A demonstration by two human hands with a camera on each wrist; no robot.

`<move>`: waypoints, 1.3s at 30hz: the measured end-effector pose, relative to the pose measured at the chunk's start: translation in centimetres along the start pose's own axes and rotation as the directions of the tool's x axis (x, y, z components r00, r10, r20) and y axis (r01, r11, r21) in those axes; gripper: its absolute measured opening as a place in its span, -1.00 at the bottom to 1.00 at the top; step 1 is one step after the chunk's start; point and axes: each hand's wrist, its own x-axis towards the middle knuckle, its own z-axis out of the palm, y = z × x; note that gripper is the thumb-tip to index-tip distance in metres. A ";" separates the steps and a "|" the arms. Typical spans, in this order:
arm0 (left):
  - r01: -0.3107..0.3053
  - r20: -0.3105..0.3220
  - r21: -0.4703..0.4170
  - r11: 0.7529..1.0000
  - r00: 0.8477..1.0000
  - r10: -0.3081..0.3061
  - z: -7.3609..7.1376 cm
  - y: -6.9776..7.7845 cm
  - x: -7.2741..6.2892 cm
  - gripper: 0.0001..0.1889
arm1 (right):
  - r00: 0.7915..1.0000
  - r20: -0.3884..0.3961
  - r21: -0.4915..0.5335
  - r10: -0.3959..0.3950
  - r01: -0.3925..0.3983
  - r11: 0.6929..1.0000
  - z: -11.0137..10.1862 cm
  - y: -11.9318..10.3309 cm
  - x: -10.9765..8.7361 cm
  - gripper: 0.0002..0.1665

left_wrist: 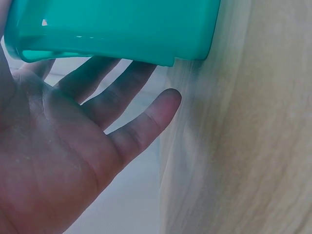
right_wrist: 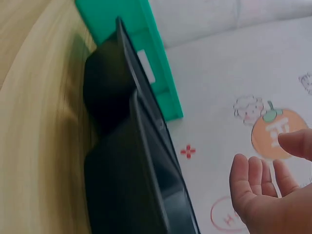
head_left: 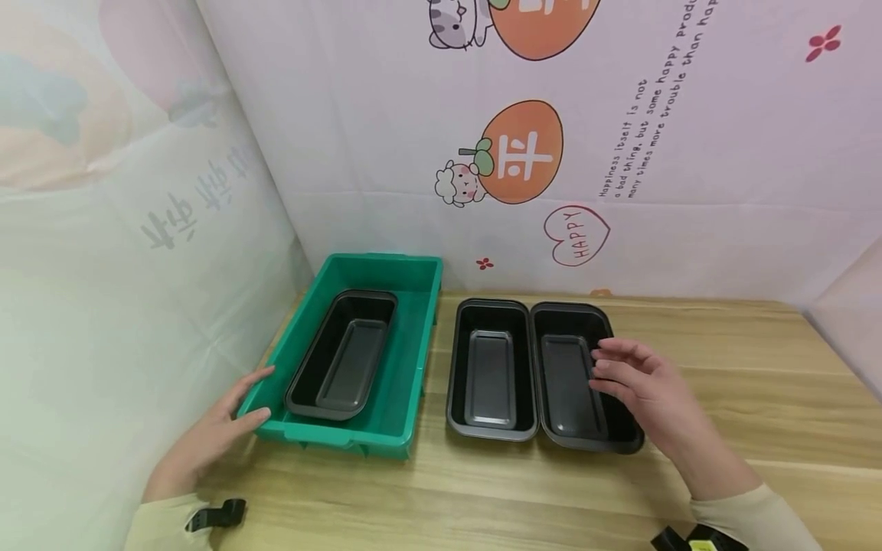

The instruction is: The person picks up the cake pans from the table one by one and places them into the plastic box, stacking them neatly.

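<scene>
A green plastic tray [head_left: 382,444] stands on the left, with a dark loaf pan [head_left: 351,363] lying inside it. My left hand [head_left: 210,432] is at the tray's near left corner, its fingers fairly straight along the outside. In the left wrist view, some fingertips pass out of sight behind the green wall [left_wrist: 117,34]. Two more dark loaf pans, a left one [head_left: 491,379] and a right one [head_left: 568,383], sit side by side with rims meeting. Over the right pan's outer rim hovers my right hand [head_left: 651,390], fingers loosely bent, holding nothing.
The wooden table [head_left: 482,497] carries the tray and pans. A printed cloth [head_left: 386,153] hangs behind them, and a pale cloth wall [head_left: 138,306] rises close along the tray's left side. Black straps, a left one [head_left: 217,515] and a right one [head_left: 699,539], circle the wrists.
</scene>
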 end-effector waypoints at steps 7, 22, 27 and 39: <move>-0.015 -0.002 -0.014 1.000 1.000 0.015 -0.1 0.2 0.2 -0.31 | 0.996 -0.087 0.042 -0.032 0.036 0.998 -3.1 0.6 0.1 -0.77; -0.004 -0.004 -0.026 1.000 1.000 0.004 0.1 0.1 0.2 -0.31 | 0.979 -0.187 -0.052 0.082 -0.093 0.994 -6.5 2.8 -0.3 -0.83; -0.013 -0.013 -0.019 1.000 1.000 0.013 0.1 -0.2 0.2 -0.31 | 0.970 -0.191 -0.113 0.147 -0.171 0.979 -6.5 3.3 -0.4 -0.80; -0.013 -0.014 -0.040 0.999 1.000 0.012 0.1 -0.1 0.2 -0.31 | 0.956 -0.221 -0.168 0.195 -0.235 0.958 -6.3 4.4 -0.5 -0.77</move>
